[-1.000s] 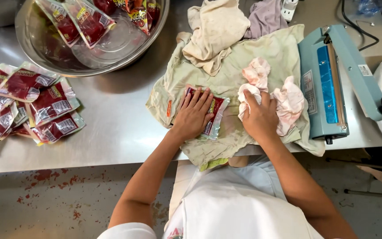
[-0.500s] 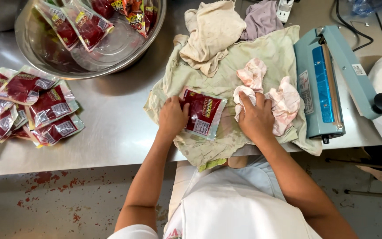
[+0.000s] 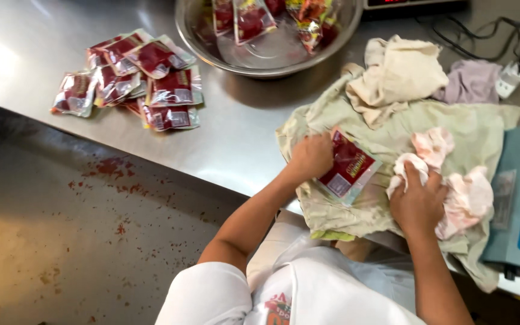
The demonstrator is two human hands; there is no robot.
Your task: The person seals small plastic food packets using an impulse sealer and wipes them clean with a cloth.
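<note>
The left hand [image 3: 311,157] grips the red sachet [image 3: 349,168] by its left edge on the green cloth [image 3: 386,129] near the steel tabletop's [image 3: 43,66] front edge — padding it. The right hand [image 3: 417,201] clenches a pink rag [image 3: 464,195] beside it — seemingly for wiping.

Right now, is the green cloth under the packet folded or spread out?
Spread out, though wrinkled: the green cloth covers the table widely under the packet and hangs over its edge.
</note>
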